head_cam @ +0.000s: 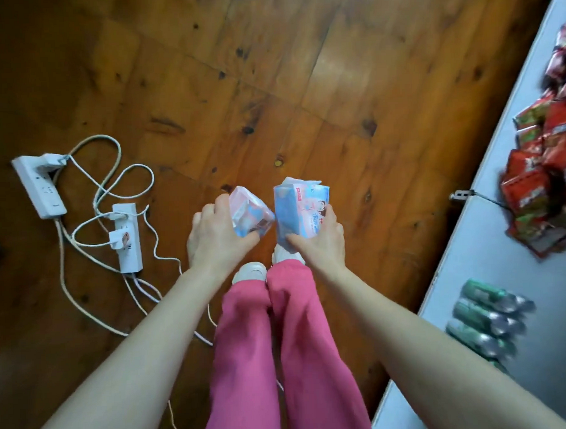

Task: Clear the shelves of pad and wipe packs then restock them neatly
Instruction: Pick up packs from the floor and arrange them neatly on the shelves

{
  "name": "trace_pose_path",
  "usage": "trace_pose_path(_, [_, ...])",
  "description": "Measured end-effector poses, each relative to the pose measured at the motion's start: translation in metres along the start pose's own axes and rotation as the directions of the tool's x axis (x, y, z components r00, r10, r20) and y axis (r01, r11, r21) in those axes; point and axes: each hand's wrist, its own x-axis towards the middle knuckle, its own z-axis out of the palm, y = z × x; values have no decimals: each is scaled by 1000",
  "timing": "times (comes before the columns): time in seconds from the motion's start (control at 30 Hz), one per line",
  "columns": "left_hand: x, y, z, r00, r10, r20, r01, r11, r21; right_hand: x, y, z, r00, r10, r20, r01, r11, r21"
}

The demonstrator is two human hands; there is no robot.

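The wooden floor point(270, 70) fills the view, with a white shelf point(469, 256) along the right edge carrying red packets point(531, 186) and green cans point(484, 316). Two power strips point(38, 186) lie at left. The left hand point(212, 236) grips a pink-and-blue pack point(249, 212) and the right hand point(321, 238) grips a blue pack point(299, 210), both held side by side above the floor, well apart from the shelf.

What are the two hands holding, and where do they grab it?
The left hand grips the pink-and-blue pack by its left side and lower end; the right hand grips the blue pack round its lower end.
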Motion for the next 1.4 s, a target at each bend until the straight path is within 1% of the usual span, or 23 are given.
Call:
trace_pose_path(0.1, [-30, 30, -46, 995, 102, -20, -102, 995, -15, -43, -14, -50, 997, -50, -56, 55, 994, 94])
trace_pose_path(0.2, [-60, 62, -90, 974, 216, -70, -217, 976, -8, -90, -25, -101, 984, -90, -151, 124, 966, 228])
trace_pose_path(0.3, [-95, 92, -128, 940, 323, -107, -326, 945, -12, -141, -31, -144, 975, -91, -201, 160, 919, 360])
trace_pose_path(0.43, [-145, 132, -159, 894, 437, -96, -442, 896, -38, -206, -24, -200, 957, -72, -280, 195, 877, 439])
trace_pose_path(0.57, [-198, 188, -170, 822, 567, -56, -569, 821, -49, -263, 5, -262, 922, -20, -387, 237, 820, 522])
trace_pose_path(0.63, [-226, 223, -171, 768, 640, -15, -640, 767, -42, -291, 28, -289, 898, 24, -440, 254, 787, 562])
trace_pose_path(0.7, [-260, 264, -171, 690, 724, 25, -723, 690, -37, -319, 54, -315, 868, 74, -491, 270, 759, 592])
trace_pose_path(0.8, [-324, 326, -165, 546, 835, 67, -832, 550, -68, -366, 96, -355, 813, 143, -564, 312, 711, 630])
trace_pose_path(0.83, [-344, 342, -159, 508, 858, 76, -855, 513, -78, -382, 111, -367, 793, 165, -586, 330, 693, 641])
trace_pose_path(0.97, [-425, 392, -126, 310, 950, 43, -926, 312, -211, -450, 181, -411, 698, 242, -674, 397, 653, 645])
trace_pose_path(1.03, [-466, 411, -110, 225, 974, 19, -943, 223, -246, -484, 212, -430, 645, 265, -717, 436, 643, 630])
trace_pose_path(1.07, [-486, 418, -102, 194, 981, 15, -948, 192, -253, -501, 225, -439, 610, 277, -742, 461, 638, 617])
trace_pose_path(1.13, [-520, 431, -87, 145, 989, 10, -952, 143, -272, -530, 249, -450, 531, 305, -790, 504, 636, 584])
trace_pose_path(1.23, [-562, 446, -64, 107, 992, 65, -944, 122, -305, -565, 285, -455, 434, 341, -834, 531, 651, 543])
trace_pose_path(1.3, [-585, 454, -49, 103, 987, 122, -928, 140, -346, -581, 307, -453, 396, 393, -830, 521, 648, 555])
trace_pose_path(1.4, [-613, 463, -25, 100, 971, 219, -882, 188, -432, -604, 336, -446, 332, 503, -798, 513, 614, 600])
